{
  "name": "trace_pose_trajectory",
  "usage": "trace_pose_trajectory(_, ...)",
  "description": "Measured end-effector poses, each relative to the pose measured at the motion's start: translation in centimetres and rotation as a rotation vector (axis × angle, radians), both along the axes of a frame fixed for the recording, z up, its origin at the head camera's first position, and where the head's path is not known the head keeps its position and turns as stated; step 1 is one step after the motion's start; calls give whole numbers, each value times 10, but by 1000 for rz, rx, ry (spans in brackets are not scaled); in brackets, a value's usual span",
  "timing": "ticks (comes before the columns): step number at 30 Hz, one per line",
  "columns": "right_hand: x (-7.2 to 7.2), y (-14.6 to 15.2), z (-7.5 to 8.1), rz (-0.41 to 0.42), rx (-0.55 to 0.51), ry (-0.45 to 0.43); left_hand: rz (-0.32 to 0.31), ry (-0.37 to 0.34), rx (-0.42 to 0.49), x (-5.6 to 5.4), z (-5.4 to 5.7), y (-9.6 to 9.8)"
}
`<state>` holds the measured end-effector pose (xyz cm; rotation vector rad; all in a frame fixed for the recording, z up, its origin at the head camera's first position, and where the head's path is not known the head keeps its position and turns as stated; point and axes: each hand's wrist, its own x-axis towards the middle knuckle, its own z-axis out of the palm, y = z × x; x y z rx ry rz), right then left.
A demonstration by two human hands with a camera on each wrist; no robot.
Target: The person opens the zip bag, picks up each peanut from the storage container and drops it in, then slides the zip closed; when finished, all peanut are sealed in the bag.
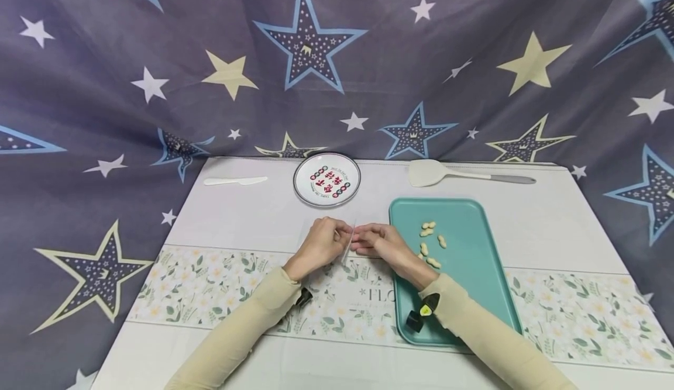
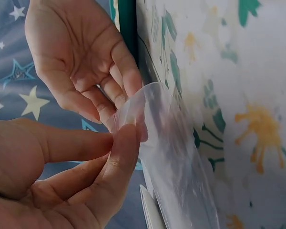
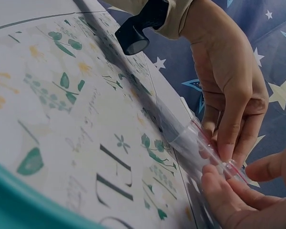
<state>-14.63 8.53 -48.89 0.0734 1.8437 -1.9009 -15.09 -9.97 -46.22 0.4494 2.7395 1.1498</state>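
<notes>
- Above the table [image 1: 253,217], the clear bag [image 2: 178,179] is between the hands; whether its mouth is parted, I cannot tell.
- Peanuts [image 1: 442,241] lie on the tray [image 1: 474,287]; none shows bagged.
- Left hand [image 1: 321,244]: thumb and fingertips pinch the bag's edge.
- Right hand [image 1: 387,245]: fingers relaxed against that edge, thumb apart.

we think this is a home-like place, although we cannot tell which room: the plate [image 1: 327,180], spatula [image 1: 437,173] and tray [image 1: 474,249] with peanuts [image 1: 442,241] are on a flower-printed table [image 1: 553,232], before a hanging star-patterned cloth [image 1: 379,57].
</notes>
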Motion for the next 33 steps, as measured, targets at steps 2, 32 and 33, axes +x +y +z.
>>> trace_pose_trajectory(2, -1, 0, 1, -7, 2, -3, 0, 2, 4, 0, 1, 0)
trace_pose_trajectory(32, -1, 4, 0, -92, 51, 36, -27, -24, 120, 12, 1, 7)
trace_pose_trajectory(33, -1, 4, 0, -93, 52, 37, -26, -26, 126, 12, 0, 7)
